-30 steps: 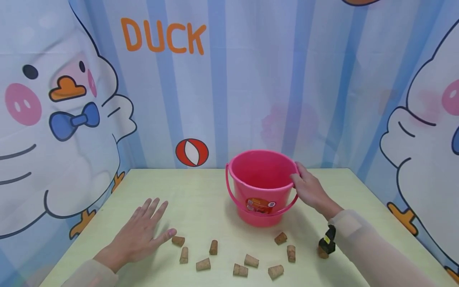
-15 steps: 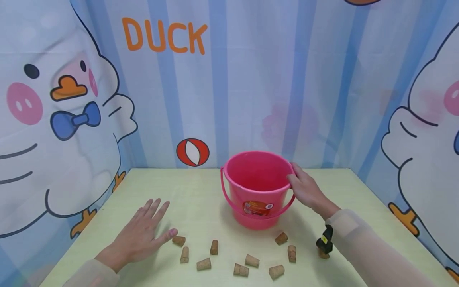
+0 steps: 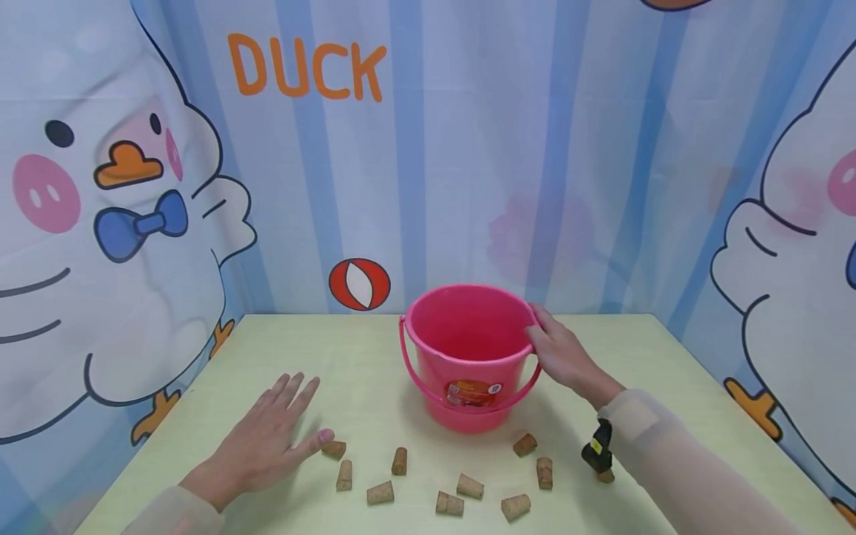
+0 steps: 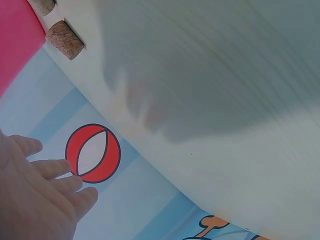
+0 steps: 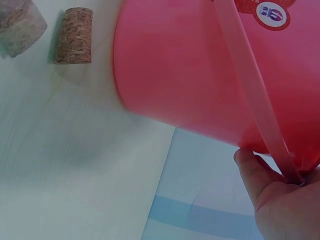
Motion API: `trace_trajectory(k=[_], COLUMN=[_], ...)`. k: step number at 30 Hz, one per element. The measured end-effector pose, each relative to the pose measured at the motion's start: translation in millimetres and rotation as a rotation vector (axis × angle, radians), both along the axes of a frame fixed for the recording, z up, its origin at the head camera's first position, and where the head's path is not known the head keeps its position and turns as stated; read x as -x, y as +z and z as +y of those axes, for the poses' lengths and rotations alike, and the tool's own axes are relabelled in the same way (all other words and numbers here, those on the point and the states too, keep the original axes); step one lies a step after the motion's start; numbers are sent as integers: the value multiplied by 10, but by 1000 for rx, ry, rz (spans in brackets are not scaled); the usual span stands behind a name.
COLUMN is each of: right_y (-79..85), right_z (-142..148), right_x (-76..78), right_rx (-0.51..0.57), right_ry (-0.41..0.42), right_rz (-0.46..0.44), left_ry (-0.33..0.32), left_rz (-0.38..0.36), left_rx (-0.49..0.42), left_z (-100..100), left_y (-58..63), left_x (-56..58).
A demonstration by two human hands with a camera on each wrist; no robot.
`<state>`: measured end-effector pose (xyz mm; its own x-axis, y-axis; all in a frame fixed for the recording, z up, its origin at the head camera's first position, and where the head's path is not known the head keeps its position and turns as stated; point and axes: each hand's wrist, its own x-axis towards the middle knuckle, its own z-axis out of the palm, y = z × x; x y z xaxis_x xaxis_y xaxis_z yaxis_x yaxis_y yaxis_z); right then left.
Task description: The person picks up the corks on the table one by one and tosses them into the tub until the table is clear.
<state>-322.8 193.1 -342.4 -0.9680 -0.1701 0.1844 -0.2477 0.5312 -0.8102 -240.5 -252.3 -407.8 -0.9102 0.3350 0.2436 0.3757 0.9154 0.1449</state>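
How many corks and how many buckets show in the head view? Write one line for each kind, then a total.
Corks: 10 (one partly hidden by the black wrist device)
Pink bucket: 1
Total: 11

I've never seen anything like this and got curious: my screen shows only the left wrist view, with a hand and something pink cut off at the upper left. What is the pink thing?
Observer: It's a pink bucket with a sticker on its front.

Visitor: Is anyone holding it?

Observer: Yes, the person's right hand grips it near the top.

Visitor: I also spot two corks up in that corner. Are there more?

Observer: Yes, ten show in the head view, scattered in front of the bucket and off to both sides.
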Motion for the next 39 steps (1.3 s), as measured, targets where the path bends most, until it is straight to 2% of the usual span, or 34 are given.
trace_trajectory(k=[13,25,39], right_y=[-16,-17,-5], right_z=[-38,-80,-129], right_x=[25,39,37], right_rx=[-1,12,17], right_ry=[-1,60,58], right_rz=[-19,12,-12], left_ry=[8,6,17], left_rz=[-46,-82,-141], left_rx=[-41,-63,-103], left_z=[64,128,206], left_y=[-16,-16,-12], left_x=[-4,-16,-33])
